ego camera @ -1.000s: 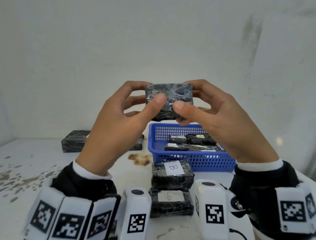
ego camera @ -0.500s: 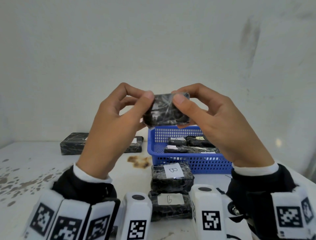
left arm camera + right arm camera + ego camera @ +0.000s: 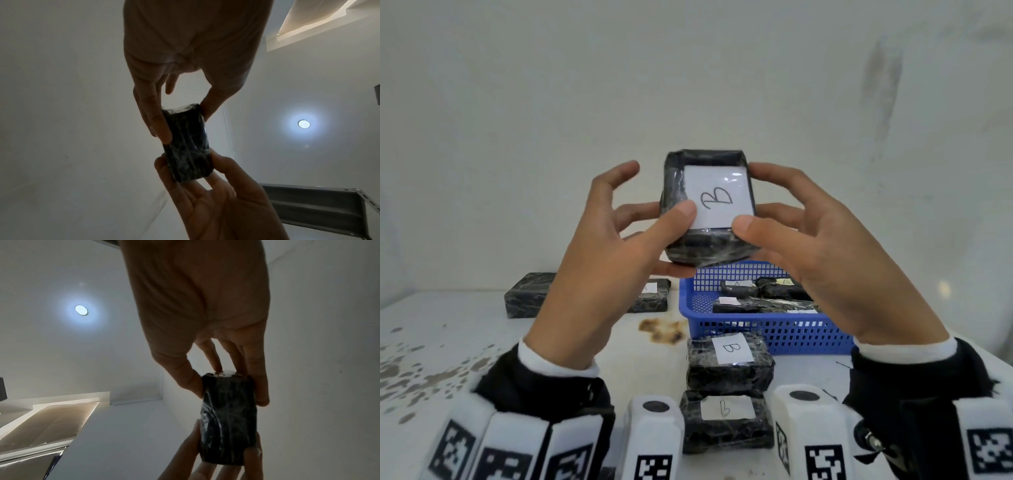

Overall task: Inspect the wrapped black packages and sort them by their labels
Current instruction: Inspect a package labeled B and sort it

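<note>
A black wrapped package (image 3: pixel 709 212) is held up in the air between both hands, its white label marked B (image 3: pixel 717 197) facing me. My left hand (image 3: pixel 619 233) pinches its left side with thumb in front and fingers behind. My right hand (image 3: pixel 801 233) pinches its right side the same way. Both wrist views show the package (image 3: pixel 186 146) (image 3: pixel 228 418) from below, gripped at both ends. Two more packages with white labels, one marked B (image 3: pixel 729 363) and one behind the wrist cameras (image 3: pixel 726 421), lie on the table in front.
A blue basket (image 3: pixel 774 329) behind the B packages holds several labelled black packages. Two black packages (image 3: pixel 527 294) (image 3: pixel 650 298) lie at the back left by the wall. The white table (image 3: pixel 465 342) has a brown stain (image 3: pixel 664 330) and grey speckles at left.
Both hands have turned the package over, so its B label now faces me instead of a plain black side. It has also come closer and a little lower.
</note>
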Motion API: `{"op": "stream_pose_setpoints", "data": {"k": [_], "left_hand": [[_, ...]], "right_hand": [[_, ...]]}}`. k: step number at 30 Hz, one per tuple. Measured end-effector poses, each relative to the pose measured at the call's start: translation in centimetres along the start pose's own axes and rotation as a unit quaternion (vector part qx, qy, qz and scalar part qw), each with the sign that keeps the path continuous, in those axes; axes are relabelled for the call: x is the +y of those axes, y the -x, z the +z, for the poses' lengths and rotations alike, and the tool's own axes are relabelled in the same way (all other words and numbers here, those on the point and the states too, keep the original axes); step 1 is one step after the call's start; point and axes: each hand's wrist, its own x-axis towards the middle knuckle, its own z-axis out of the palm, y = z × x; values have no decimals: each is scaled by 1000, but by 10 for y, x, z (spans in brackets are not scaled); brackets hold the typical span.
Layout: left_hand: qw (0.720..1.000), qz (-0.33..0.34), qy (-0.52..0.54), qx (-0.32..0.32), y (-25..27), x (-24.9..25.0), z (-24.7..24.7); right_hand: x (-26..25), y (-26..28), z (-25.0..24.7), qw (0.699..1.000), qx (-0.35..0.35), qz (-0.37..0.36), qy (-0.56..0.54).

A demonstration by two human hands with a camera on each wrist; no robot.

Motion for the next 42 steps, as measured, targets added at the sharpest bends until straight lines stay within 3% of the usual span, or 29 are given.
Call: {"op": "stream_pose_setpoints", "data": {"k": [20,35,39,42], "left_hand": [[996,31,-82,-27,1,0,0],[996,33,-88,-8,1,-3,0],[996,16,-93,8,-3,-7,-1],[993,-4,-116,-25,-1,-6,1]], "right_hand": [[-4,2,8,999,22,-27,41],[-6,3,10,997,15,-52,52],[-7,4,8,998,27,-37,33],[-6,3,9,999,29,-26,21]]}}
